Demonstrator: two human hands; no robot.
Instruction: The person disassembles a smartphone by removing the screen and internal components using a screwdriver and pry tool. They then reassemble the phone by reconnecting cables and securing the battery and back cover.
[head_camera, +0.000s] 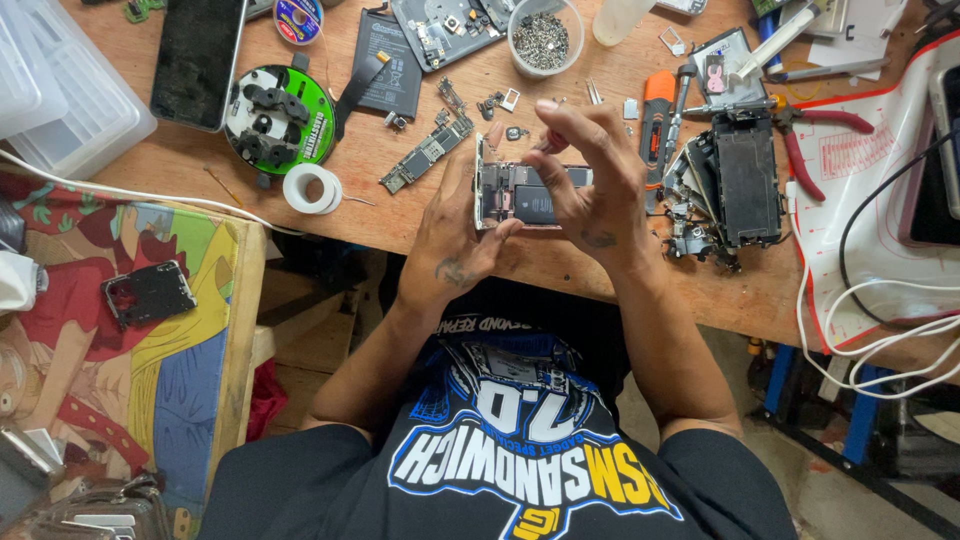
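left hand (450, 225) grips opened phone (530, 195) by its left end | long axis crosswise; right hand (590, 175) nearer, fingertips pinched over its middle

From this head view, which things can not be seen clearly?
- Opened phone: the right hand covers its right part, the left hand its left edge.
- What the right fingers pinch: too small.
- Contents of the clear cup: too small.
- White cables: cut off by the right edge.
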